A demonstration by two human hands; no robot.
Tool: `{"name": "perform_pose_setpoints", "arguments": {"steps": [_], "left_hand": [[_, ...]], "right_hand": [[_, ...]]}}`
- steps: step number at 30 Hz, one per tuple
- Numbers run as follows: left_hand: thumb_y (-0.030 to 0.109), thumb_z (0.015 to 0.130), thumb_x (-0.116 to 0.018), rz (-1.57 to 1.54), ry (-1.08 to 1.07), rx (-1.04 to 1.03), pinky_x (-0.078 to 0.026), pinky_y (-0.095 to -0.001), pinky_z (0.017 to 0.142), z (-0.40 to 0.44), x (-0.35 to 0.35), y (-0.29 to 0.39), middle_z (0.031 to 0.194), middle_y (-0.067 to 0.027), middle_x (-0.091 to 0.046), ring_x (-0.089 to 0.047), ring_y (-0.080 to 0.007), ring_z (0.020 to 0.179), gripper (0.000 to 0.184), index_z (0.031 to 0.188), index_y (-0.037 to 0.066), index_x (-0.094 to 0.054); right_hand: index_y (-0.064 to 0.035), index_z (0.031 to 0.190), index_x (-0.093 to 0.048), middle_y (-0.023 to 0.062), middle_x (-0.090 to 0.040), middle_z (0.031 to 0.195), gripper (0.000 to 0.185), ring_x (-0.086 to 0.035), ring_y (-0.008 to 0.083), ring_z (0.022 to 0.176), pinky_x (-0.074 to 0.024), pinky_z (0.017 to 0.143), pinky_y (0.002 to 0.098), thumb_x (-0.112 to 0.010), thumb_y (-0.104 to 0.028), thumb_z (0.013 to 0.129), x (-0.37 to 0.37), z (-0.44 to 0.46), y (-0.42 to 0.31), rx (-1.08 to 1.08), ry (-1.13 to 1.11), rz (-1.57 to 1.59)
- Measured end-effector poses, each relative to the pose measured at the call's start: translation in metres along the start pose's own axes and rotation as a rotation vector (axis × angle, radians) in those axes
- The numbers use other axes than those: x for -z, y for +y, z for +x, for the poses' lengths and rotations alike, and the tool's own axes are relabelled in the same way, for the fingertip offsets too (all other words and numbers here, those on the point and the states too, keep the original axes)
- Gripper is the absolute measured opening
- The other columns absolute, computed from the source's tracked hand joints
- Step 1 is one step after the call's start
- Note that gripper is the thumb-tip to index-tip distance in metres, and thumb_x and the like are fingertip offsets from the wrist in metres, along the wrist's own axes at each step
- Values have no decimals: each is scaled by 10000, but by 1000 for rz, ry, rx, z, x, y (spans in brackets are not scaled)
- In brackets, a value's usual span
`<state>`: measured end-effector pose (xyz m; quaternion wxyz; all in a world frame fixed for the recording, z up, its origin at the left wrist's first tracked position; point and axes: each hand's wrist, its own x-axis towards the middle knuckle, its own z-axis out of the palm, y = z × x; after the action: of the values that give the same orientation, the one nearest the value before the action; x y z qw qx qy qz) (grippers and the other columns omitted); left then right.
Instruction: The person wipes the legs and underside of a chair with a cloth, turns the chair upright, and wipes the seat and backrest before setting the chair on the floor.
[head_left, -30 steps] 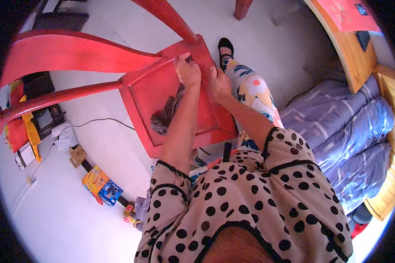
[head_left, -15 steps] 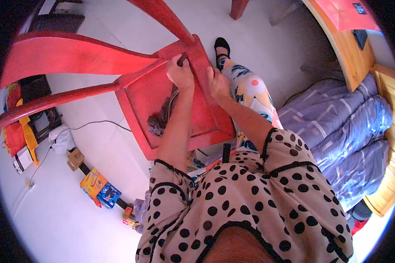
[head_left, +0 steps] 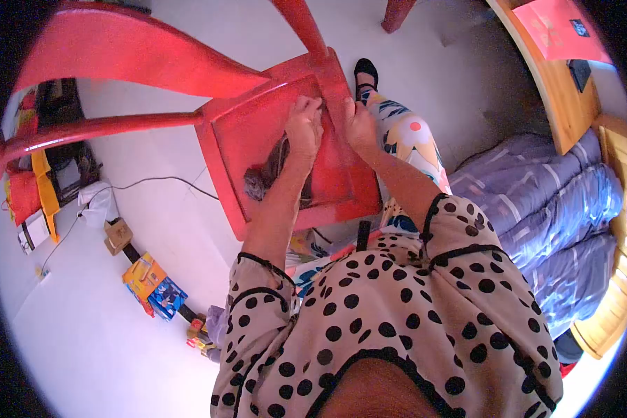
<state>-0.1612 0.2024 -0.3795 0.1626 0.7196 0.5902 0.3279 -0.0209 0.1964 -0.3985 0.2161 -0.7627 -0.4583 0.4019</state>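
On the recessed seat (head_left: 240, 136) of a glossy red wooden chair (head_left: 139, 52), a crumpled dark grey cloth (head_left: 267, 174) lies partly beneath the left forearm (head_left: 279, 216). The left hand's (head_left: 304, 127) fingers curl inward; what they pinch is unclear. The right hand (head_left: 361, 129) touches the seat's edge, fingers too hidden to judge.

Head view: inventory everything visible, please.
Glossy chair: 1, red, upper centre-left
Crumpled soft bundle: 1, grey-brown, on chair
Furniture leg: 1, red, top
Thin cable: 1+, black, left floor
Cardboard box: 1, brown, left floor
Printed packages: 2+, orange/blue, lower left
Patterned quilt: 1, purple-blue, right
Wooden frame: 1, yellowish, right
Wooden tabletop: 1, brown, upper right
Flat sheet: 1, pink-red, upper right
Left-edge clutter: uncounted, mixed colours
Shoe: 1, black, upper centre
Floral trousers: 1, multicoloured, centre
Polka-dot top: 1, cream-and-black, bottom
Left hand: 1, over chair
Right hand: 1, at chair's right edge
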Motion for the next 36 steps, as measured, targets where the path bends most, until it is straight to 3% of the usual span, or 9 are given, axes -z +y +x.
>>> {"name": "perform_pose_setpoints", "arguments": {"steps": [3, 5, 7, 10, 17, 20, 25, 34, 36], "left_hand": [[14, 795, -620, 37, 24, -65, -483, -431, 743, -33, -4, 4, 913, -131, -599, -579, -357, 874, 220, 1004, 35, -688], [13, 780, -618, -127, -110, 197, -472, -418, 745, -63, -10, 3, 928, -120, -596, -576, -334, 885, 261, 1029, 44, -689], [22, 779, -616, 20, -140, 11, -465, -410, 762, -78, 11, 27, 950, -112, -598, -576, -320, 904, 279, 1046, 53, -692], [40, 800, -652, 128, -141, -107, -475, -420, 707, -105, 17, 41, 862, -87, -631, -612, -311, 826, 215, 1003, 84, -709], [76, 807, -599, 162, -417, -141, -450, -438, 844, -173, 30, 61, 1081, -84, -625, -584, -299, 1017, 314, 1101, 120, -700], [67, 803, -581, 145, -437, -138, -436, -440, 871, -176, 39, 69, 1117, -86, -609, -562, -300, 1056, 373, 1156, 128, -685], [52, 758, -597, 126, -432, -157, -416, -398, 880, -168, 46, 74, 1085, -81, -578, -538, -275, 1037, 394, 1141, 103, -672], [104, 755, -604, 224, -659, -492, -415, -388, 913, -141, 52, 53, 1117, -51, -564, -519, -252, 1074, 390, 1142, 138, -640], [98, 768, -590, 223, -815, -471, -411, -439, 983, -133, 52, 50, 1196, -68, -575, -517, -290, 1134, 465, 1229, 158, -612]], "right_hand": [[49, 1030, -641, 360, -630, 937, 628, -596, 544, 945, -472, 815, 585, -338, -501, 1027, 8, -8, -8, 82, 62, 35], [49, 1019, -651, 368, -626, 936, 642, -594, 550, 940, -471, 818, 588, -332, -507, 1027, 4, -6, -4, 128, 85, 86], [54, 1014, -656, 372, -626, 925, 650, -597, 550, 933, -472, 816, 588, -329, -507, 1027, 0, 1, 4, 128, 65, 41], [59, 998, -662, 377, -624, 907, 656, -601, 548, 928, -474, 812, 588, -326, -503, 1029, -10, 12, 15, 122, 62, 38], [65, 964, -672, 383, -622, 894, 644, -605, 550, 909, -493, 795, 562, -353, -491, 1026, -14, 14, 24, 196, 100, -64], [67, 966, -675, 380, -627, 907, 653, -608, 542, 923, -495, 812, 555, -351, -497, 1021, -20, 11, 28, 256, 195, 7], [70, 989, -673, 373, -630, 966, 677, -606, 528, 969, -477, 865, 566, -332, -513, 1019, -4, 6, 11, 157, 69, -1], [45, 1063, -668, 347, -638, 1034, 685, -597, 519, 1015, -468, 913, 555, -295, -528, 1022, -11, 11, 20, 114, 58, -54], [51, 1010, -679, 339, -650, 984, 672, -620, 505, 975, -482, 898, 546, -316, -515, 1021, -11, 10, 18, 134, 99, -64]]}}
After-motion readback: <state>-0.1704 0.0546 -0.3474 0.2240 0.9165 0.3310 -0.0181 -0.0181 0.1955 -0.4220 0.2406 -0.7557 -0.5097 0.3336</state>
